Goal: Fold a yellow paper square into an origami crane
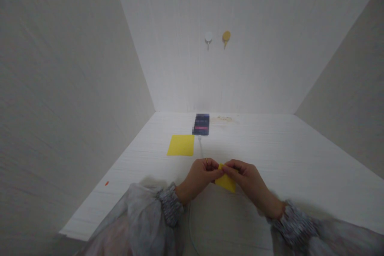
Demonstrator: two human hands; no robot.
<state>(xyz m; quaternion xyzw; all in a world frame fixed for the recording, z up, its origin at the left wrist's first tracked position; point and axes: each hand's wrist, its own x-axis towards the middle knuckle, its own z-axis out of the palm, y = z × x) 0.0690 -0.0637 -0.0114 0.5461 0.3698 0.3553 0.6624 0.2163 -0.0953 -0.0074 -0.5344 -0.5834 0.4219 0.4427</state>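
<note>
Between my two hands, just above the table's near edge, is a piece of yellow paper (225,183), which looks folded. My left hand (206,173) pinches its upper left part between thumb and fingers; a ring shows on one finger. On the upper right part, my right hand (243,173) pinches with thumb and forefinger, close to the left thumb. Fingers cover the paper's top edge. A flat yellow paper sheet (181,145) lies on the table, ahead and to the left of my hands.
A blurred dark phone (201,125) lies on the white table (264,144) by the back wall, with a white cable (201,146) running toward me. A white hook (208,37) and a yellow hook (226,36) are on the wall. An orange mark (107,183) is at left.
</note>
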